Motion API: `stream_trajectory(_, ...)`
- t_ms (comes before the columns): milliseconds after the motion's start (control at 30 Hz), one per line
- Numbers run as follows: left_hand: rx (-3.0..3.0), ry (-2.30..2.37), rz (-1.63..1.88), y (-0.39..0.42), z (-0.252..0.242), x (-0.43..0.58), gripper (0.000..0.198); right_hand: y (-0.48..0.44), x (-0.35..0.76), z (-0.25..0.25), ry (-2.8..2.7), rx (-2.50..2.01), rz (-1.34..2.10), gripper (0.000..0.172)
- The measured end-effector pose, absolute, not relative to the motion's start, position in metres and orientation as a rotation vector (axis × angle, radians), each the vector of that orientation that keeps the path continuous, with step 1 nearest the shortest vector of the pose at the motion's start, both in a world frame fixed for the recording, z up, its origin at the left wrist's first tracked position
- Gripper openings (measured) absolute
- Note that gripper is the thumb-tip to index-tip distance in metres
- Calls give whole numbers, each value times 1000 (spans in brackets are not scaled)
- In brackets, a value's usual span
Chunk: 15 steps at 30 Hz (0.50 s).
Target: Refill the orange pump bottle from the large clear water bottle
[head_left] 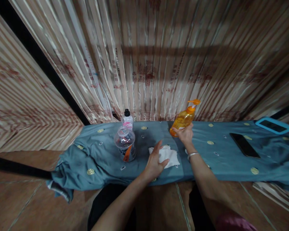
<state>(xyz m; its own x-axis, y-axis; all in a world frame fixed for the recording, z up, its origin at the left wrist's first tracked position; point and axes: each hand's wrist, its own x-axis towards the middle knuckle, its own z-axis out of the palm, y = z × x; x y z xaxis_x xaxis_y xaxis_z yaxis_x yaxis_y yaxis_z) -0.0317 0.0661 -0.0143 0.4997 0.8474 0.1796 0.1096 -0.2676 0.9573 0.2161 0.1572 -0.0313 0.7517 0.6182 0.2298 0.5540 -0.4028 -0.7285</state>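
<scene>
My right hand (185, 133) is wrapped round the lower part of an orange pump bottle (183, 119), which leans to the right with its pump head at the top. My left hand (156, 160) has its fingers apart over the left side of a folded white cloth or tissue (170, 156); whether it touches the white piece I cannot tell. Left of that hand stands a clear plastic jar (125, 144) with an orange and dark label. Behind the jar is a white bottle (127, 120) with a black cap and pink print, its lower part hidden.
A blue-green patterned cloth (106, 173) covers the narrow bench. At the right lie a black phone (245, 145) and a light-blue framed device (274, 125). A striped curtain (154, 64) hangs right behind the bench, and a dark pole (43, 64) slants at the left.
</scene>
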Motion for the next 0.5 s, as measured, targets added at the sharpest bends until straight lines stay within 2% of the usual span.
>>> stream_trajectory(400,1742,882,877,60,-20,-64,75,145,214,-34,-912,-2122,57,43)
stream_trajectory(500,1749,889,902,58,-21,-74,68,143,213,-36,-949,-2077,52,42)
